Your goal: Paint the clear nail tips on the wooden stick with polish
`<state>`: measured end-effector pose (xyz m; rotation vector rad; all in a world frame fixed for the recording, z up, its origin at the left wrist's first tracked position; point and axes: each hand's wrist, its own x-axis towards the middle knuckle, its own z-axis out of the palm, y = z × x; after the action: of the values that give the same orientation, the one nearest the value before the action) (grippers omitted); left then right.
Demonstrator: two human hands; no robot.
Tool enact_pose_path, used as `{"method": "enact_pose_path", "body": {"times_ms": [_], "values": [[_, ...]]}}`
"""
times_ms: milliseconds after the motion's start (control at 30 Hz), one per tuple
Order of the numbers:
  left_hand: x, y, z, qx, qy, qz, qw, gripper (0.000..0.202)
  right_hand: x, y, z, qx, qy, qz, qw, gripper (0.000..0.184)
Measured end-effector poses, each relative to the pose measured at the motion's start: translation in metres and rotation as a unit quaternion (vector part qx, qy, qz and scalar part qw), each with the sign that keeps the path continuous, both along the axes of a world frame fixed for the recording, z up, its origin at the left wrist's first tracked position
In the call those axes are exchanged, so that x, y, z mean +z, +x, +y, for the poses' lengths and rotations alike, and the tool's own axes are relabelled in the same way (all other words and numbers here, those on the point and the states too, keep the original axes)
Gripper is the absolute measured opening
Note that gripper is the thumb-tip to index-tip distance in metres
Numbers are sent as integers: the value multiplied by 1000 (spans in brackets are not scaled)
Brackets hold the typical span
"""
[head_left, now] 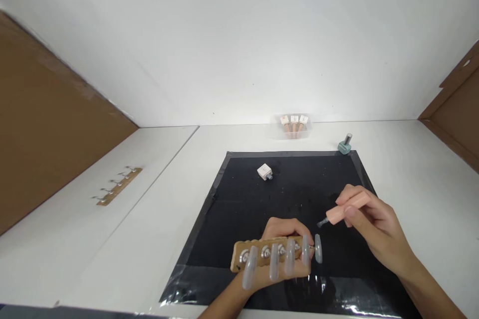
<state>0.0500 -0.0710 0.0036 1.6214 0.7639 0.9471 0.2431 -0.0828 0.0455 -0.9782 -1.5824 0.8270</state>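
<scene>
My left hand (277,232) is closed round a wooden strip (239,255) that carries several long clear false nails (275,261) on metal mounts, held just above a black mat (299,194). My right hand (368,224) pinches a peach-handled nail polish brush (339,213). The brush tip hovers just above the rightmost nail (318,248), close to it; contact is unclear.
An open teal polish bottle (345,146) stands at the mat's far right corner. A small white block (265,171) lies on the mat. A clear box with three peach-capped bottles (294,126) sits by the wall. Another wooden strip with metal mounts (119,186) lies left. Brown cardboard panels flank both sides.
</scene>
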Motion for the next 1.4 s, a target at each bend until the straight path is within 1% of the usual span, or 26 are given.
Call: {"method": "enact_pose_path", "body": {"times_ms": [67, 133, 200, 267, 333, 400, 467, 567, 633, 700, 767, 833, 900, 1000, 1067, 1133, 1200, 1267, 1367, 1400], "values": [[0, -1, 0, 0, -4, 0, 1000, 9, 0, -1, 0, 22, 12, 11, 1000, 28], [-1, -2, -1, -5, -10, 4, 1000, 9, 0, -1, 0, 38, 4, 1, 999, 29], [-1, -2, -2, -6, -16, 11, 1000, 8, 0, -1, 0, 21, -4, -5, 1000, 28], [-1, -2, -2, -3, -23, 16, 1000, 8, 0, 0, -1, 11, 8, 18, 1000, 28], [0, -1, -3, -2, -24, 6, 1000, 8, -1, 0, -1, 32, 10, 33, 999, 27], [1, 0, -3, -3, -29, -10, 1000, 9, -1, 0, -1, 47, -5, 24, 999, 25], [3, 1, -2, -11, -40, -24, 999, 10, -1, -1, -1, 38, -15, 25, 999, 22], [5, 0, -3, -34, -63, -41, 997, 13, -1, -2, -1, 45, 1, 57, 997, 23], [3, 0, -3, -46, -76, -59, 994, 16, -1, -2, -1, 54, 1, 49, 997, 26], [-1, -1, -3, -61, -96, -83, 990, 20, -1, -2, -1, 46, -9, 45, 998, 26], [-6, 0, -3, -75, -120, -113, 983, 24, -1, -1, -2, 43, -2, 71, 997, 24], [-8, 0, -3, -85, -138, -128, 978, 25, -1, -1, -2, 66, 11, 88, 994, 25], [-8, 0, -2, -87, -143, -123, 978, 25, 0, -3, -3, 71, 7, 69, 995, 26], [-3, 0, -1, -75, -132, -98, 984, 22, 2, -5, -3, 46, 5, 52, 998, 24], [0, 0, -1, -65, -123, -76, 987, 20, 3, -6, -3, 66, 28, 51, 996, 23], [4, 1, 0, -53, -121, -48, 990, 18, 4, -5, -3, 85, 41, 29, 995, 22], [6, 2, 0, -44, -126, -27, 991, 17, 4, -4, -4, 62, 35, 7, 997, 22], [9, 2, 1, -43, -137, -12, 990, 15, 4, -3, -4, 44, 39, 6, 998, 22], [12, 2, 2, -46, -162, 7, 986, 14, 4, -2, -3, 83, 60, 1, 995, 21], [13, 1, 2, -45, -171, 13, 984, 14, 4, -2, -3, 87, 62, -6, 994, 21]]}}
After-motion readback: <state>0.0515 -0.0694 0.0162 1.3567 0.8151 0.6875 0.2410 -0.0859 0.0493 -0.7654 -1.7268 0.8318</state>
